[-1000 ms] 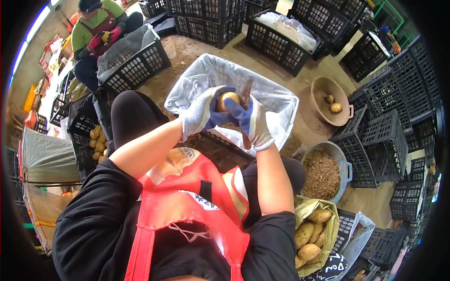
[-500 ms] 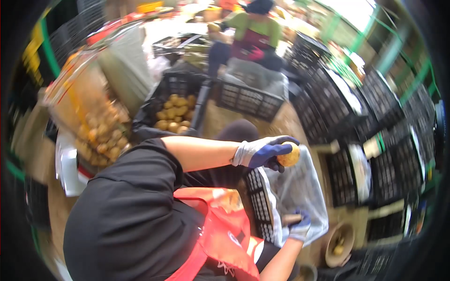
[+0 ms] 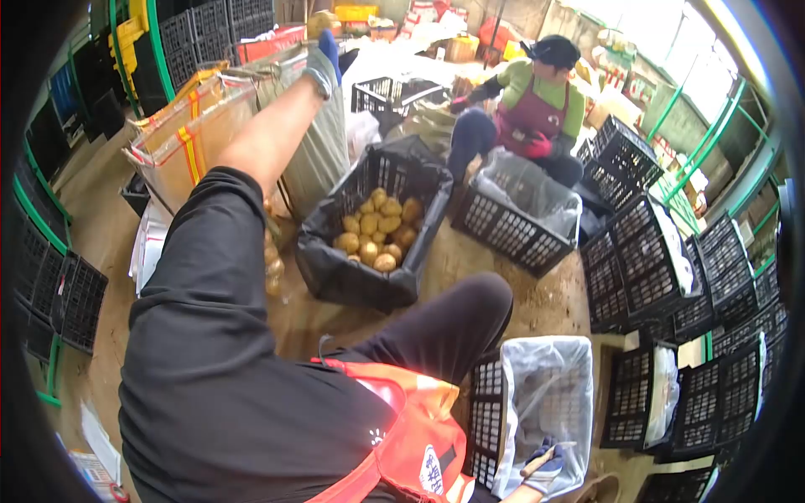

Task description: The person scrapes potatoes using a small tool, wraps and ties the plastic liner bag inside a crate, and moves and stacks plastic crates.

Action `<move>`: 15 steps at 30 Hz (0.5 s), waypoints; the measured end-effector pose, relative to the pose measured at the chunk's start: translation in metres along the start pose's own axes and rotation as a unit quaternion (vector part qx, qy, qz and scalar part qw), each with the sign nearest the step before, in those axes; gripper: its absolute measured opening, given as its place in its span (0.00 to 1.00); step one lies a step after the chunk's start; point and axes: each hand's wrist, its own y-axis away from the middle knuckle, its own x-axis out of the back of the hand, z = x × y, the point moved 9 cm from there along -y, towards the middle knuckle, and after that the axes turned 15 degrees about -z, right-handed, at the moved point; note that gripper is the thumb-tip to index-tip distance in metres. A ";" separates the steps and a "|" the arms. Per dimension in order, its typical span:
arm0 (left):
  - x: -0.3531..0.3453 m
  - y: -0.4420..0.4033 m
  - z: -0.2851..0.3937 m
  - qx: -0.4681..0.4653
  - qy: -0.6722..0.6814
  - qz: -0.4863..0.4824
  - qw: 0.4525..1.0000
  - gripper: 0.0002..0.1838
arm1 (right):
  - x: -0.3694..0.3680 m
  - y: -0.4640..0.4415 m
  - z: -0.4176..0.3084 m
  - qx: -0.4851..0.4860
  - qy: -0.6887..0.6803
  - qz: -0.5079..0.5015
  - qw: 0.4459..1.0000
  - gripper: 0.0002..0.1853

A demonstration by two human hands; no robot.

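Note:
My left hand (image 3: 325, 67), in a grey and blue glove, reaches out at full arm's length past the grey-green sack (image 3: 312, 138). Its fingers look stretched out. A rounded brown thing (image 3: 320, 23), looking like a potato, shows right at the fingertips; whether it touches them I cannot tell. Low on the right, my gloved right hand (image 3: 543, 478) is closed on a tan stick-like tool (image 3: 537, 461), inside the clear-lined black crate (image 3: 486, 419) beside my leg. Several potatoes (image 3: 377, 225) lie in a crate lined with black plastic (image 3: 359, 283) in front of me.
A co-worker (image 3: 537, 109) in a maroon apron sits across from me behind another lined crate (image 3: 513, 230). Stacked black crates (image 3: 633, 260) line the right side. A large clear bag (image 3: 201, 134) stands at left. My bent knee (image 3: 482, 306) juts toward the middle.
My left hand has swung from above the lined crate, where it held a potato, far out to the upper left. My right hand stays low at the crate with the tan tool. The view has turned.

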 end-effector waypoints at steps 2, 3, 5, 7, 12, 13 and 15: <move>-0.030 -0.012 -0.019 -0.119 -0.200 -0.216 0.948 0.28 | 0.001 -0.009 0.000 0.007 0.032 -0.026 0.999 0.20; -0.062 0.010 -0.058 0.059 -0.067 -0.316 0.945 0.24 | 0.008 -0.016 0.007 -0.016 -0.002 -0.040 0.999 0.19; -0.108 0.057 -0.133 0.283 0.033 -0.356 0.890 0.21 | 0.032 -0.038 0.005 0.034 -0.004 -0.073 0.997 0.16; -0.174 0.121 -0.170 0.246 -0.030 -0.451 0.858 0.24 | 0.016 -0.024 -0.013 0.083 0.029 -0.065 0.994 0.14; -0.347 0.268 -0.267 0.176 -0.272 -0.708 0.627 0.18 | -0.033 0.057 -0.096 0.268 0.166 -0.048 0.948 0.08; -0.364 0.297 -0.298 0.426 -0.153 -0.566 0.689 0.18 | -0.038 0.072 -0.106 0.293 0.164 -0.035 0.941 0.07; -0.416 0.369 -0.333 0.406 -0.071 -0.704 0.579 0.18 | -0.025 0.094 -0.101 0.311 0.021 0.090 0.946 0.21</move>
